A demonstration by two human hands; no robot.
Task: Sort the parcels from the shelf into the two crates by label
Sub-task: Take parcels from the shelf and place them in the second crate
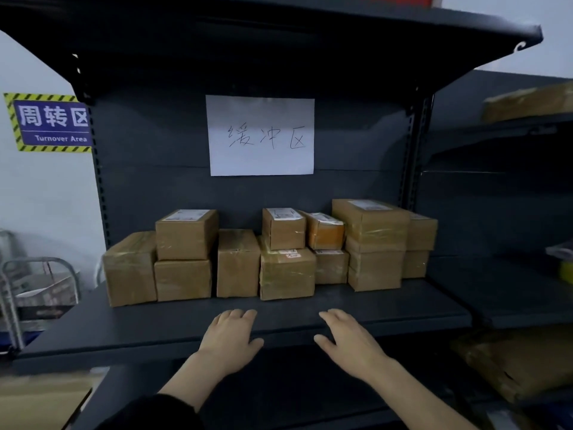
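Observation:
Several brown cardboard parcels stand in a row on the dark shelf board [418, 305], some stacked in twos, with white labels on the top ones. A taped parcel [286, 273] with a small red-marked label sits in the middle, just beyond my hands. A smaller box [283, 228] rests on top of it. My left hand [231, 335] and my right hand [348, 336] hover over the shelf's front edge, fingers relaxed, holding nothing. Neither hand touches a parcel. No crate is in view.
A white paper sheet [260, 135] with handwriting hangs on the shelf's back panel. A blue "Turnover Area" sign [51, 122] is on the left wall. A metal trolley [40, 283] stands at the left. Neighbouring shelves at the right hold more parcels [527, 103].

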